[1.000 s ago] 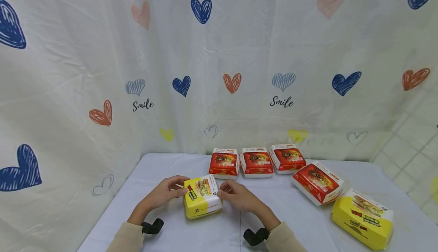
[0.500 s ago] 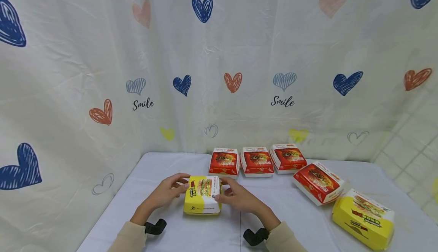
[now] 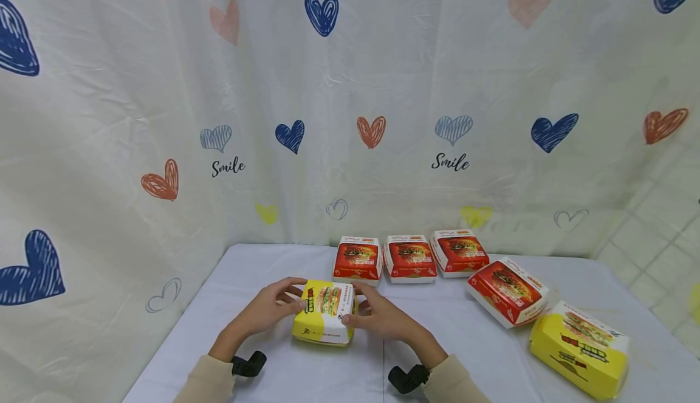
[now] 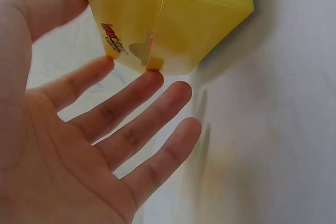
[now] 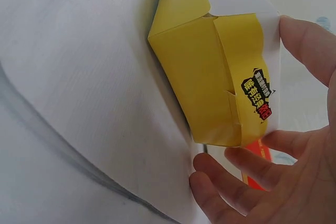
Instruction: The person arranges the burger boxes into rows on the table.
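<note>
A yellow and white burger box [image 3: 325,312], printed with a picture of a burger, sits between both hands in the middle of the head view. My left hand [image 3: 272,307] holds its left side: thumb at the near edge, index finger at the far corner. In the left wrist view the other fingers [image 4: 168,153] spread beside the yellow side wall. On the opposite side, my right hand [image 3: 380,313] grips the box with the thumb on the front right edge and the index finger behind. The lid flaps are closed in the right wrist view, where the box [image 5: 205,77] stands over the white cloth.
Three red burger boxes stand in a row at the back, the left one [image 3: 358,259] just behind the held box. Another red box [image 3: 508,290] lies angled to the right, beside a second yellow box [image 3: 579,348]. A heart-patterned curtain [image 3: 383,87] hangs behind the table [image 3: 426,324].
The yellow box has turned, its front edge swinging round to face nearer the person. My right hand has shifted its thumb along the front right edge; the left hand stays at the left side.
</note>
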Demonstrator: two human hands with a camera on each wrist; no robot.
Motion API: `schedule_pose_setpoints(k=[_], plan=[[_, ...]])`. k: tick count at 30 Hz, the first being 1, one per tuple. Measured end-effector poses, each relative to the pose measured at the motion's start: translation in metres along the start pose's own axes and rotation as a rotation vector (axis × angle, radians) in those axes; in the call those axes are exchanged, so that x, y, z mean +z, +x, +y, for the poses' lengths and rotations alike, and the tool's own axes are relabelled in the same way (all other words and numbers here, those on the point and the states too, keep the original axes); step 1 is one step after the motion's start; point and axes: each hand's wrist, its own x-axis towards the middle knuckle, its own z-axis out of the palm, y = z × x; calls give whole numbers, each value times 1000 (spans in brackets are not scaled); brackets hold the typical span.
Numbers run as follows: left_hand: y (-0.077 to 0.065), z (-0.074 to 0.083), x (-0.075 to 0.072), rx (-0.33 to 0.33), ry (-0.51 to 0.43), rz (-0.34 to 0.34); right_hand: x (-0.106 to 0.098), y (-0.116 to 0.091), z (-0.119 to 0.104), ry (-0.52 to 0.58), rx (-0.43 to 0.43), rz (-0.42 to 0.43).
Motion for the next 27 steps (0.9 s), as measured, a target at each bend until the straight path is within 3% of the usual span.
schedule_pose_setpoints(k=[9,18,27], plan=[[-2,4,-1,-17,0,-105,1,2,4,-2,0,2],[-2,4,-1,-15,-7,-133,-1,0,2,-1,-13,3],[-1,-1,-2,2,-88,-151,-1,1,3,-1,-26,4]])
